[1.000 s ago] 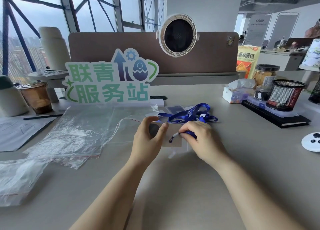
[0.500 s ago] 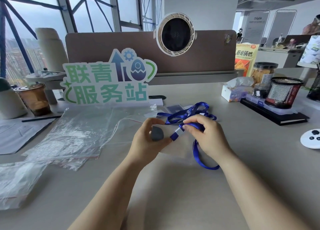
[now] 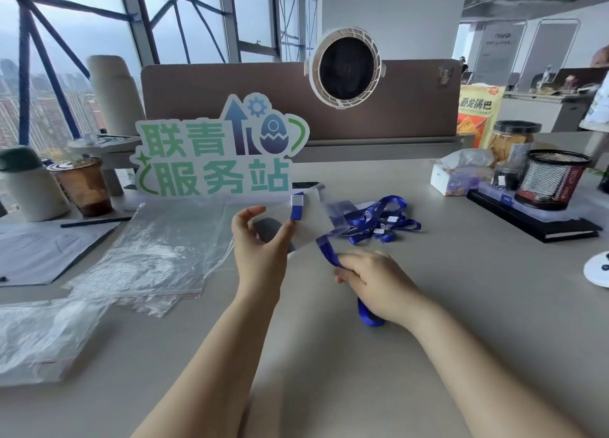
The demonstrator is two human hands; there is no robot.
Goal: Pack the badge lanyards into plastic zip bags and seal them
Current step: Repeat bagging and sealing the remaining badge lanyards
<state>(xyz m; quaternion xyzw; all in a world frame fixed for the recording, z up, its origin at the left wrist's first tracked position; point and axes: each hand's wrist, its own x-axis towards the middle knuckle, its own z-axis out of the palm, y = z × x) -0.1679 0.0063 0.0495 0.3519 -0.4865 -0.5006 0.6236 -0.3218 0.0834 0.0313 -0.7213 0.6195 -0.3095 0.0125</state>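
The blue lanyard is held over the middle of the worktop, stretched between both hands. Its end with the silver clip stands up against a clear plastic pouch. I cannot tell whether that pouch is a zip bag or a badge sleeve. The left hand pinches the pouch between thumb and curled fingers and holds it tilted above the surface. The strap slants down to the right hand, whose grip is closed round it, and a loop of strap hangs out below the fist.

Just beyond the pouch, a tangled pile of lanyards lies on the worktop. To the left is a flat stack of zip bags, with a looser heap of bags nearer the front edge. A pen lies beside the stack.

Behind these stands a green-lettered sign in front of a brown partition, and a round white fan sits on the partition's top edge. An iced drink cup stands far left. A tissue box and a mesh pen cup stand far right.
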